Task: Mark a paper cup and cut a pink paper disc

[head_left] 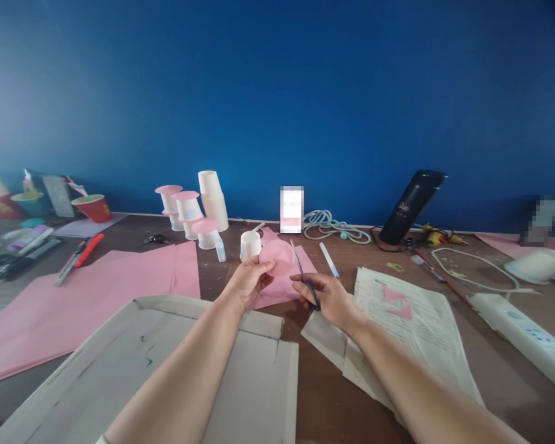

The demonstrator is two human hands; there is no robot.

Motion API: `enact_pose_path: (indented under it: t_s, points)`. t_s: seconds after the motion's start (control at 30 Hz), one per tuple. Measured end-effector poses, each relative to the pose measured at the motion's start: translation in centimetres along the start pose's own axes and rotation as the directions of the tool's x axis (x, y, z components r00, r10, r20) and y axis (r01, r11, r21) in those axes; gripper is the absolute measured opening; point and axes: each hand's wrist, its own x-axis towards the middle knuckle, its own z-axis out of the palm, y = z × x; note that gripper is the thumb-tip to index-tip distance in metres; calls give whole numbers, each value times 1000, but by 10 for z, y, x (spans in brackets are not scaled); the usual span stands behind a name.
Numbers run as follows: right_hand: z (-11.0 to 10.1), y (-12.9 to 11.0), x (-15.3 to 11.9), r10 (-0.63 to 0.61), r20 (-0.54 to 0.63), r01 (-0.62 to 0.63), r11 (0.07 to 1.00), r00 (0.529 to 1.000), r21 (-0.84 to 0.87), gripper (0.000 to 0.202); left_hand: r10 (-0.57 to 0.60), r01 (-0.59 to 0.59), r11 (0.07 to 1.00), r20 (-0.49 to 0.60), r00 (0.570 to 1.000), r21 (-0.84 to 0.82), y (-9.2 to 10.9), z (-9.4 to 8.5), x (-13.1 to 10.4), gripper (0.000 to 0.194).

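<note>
My left hand [255, 279] pinches a round pink paper disc [277, 256] at its lower left edge. Just right of it, my right hand [322, 295] is closed on black-handled scissors [300, 262], whose blades point up beside the disc's right edge. Under and behind the disc lies pink paper [308, 262] on the brown table [321, 376]. A white paper cup [250, 245] stands behind my left hand. Farther left are small white cups topped with pink discs [188, 197], and a small glue bottle [221, 250].
Large pink sheets [111, 283] and a grey board [134, 370] cover the left. Printed sheets [425, 327] lie at right, near a power strip [527, 336]. Behind stand a phone [291, 209], tall stacked cups [213, 200] and a tilted black bottle [409, 206]. A marker [328, 259] lies behind my right hand.
</note>
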Motion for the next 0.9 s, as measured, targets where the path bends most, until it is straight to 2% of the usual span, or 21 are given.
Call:
enact_pose_path:
  t_s: [0.33,0.9]
  points:
    - [-2,1,0,-9,3,10,998,1000,-55,44,-7,7,1000,9,1000,-15,0,0,0,23]
    - [0,-2,0,-4,1,4,1000,1000,-15,42,-16,16,1000,12,1000,-16,1,1,-2,23]
